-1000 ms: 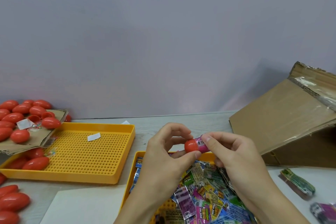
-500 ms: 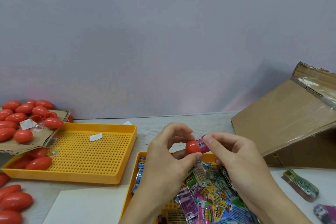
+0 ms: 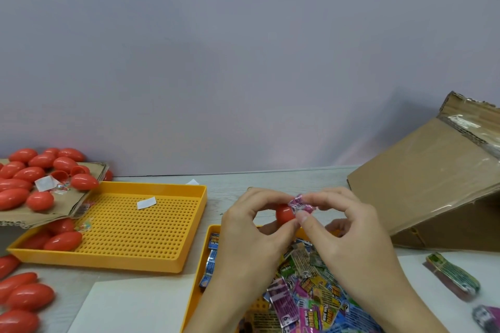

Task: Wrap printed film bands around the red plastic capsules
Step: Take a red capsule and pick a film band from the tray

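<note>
Loose red capsules lie at 9 o'clock on cardboard, beside the perforated yellow tray. At centre, my left hand curls thumb and fingers round the red capsule, gripping it. At its 3 o'clock end, my right hand pinches the pink film band, thumb and forefinger closed, touching the capsule. Spare bands fill the tray at 6 o'clock.

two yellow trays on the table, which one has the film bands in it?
The near yellow tray, under both hands, is heaped with printed film bands. The far-left perforated tray has only a few red capsules at its left end and a white slip.
</note>
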A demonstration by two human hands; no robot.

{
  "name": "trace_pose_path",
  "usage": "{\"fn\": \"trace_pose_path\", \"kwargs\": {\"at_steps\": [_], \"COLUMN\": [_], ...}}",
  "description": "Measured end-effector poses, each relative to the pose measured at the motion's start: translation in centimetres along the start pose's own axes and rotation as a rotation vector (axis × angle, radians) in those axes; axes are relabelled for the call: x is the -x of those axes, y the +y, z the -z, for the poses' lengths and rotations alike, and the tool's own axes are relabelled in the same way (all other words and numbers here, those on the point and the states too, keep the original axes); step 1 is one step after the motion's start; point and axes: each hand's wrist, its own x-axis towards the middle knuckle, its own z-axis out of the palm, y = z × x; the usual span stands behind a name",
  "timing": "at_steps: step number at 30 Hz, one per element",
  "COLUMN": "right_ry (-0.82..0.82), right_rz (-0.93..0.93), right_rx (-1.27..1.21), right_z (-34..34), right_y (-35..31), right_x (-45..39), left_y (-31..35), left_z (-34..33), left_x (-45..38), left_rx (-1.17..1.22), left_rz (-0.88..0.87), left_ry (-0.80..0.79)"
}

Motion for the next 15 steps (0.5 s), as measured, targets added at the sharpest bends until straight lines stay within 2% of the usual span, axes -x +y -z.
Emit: {"fn": "trace_pose_path", "kwargs": {"at_steps": [8, 15], "right_ry": [0.012, 0.14], "right_rz": [0.187, 0.262], "right_rx": [0.397, 0.5], "right_z": [-0.9, -1.4], "right_y": [0.4, 0.3], "right_x": [0.5, 0.5], "left_y": [-0.1, -0.3], "left_z": [0.0, -0.2], "left_x": [-0.2, -0.3], "left_rx": [0.071, 0.096], "left_rz": [0.022, 0.053], "left_ry": [0.07, 0.058]}}
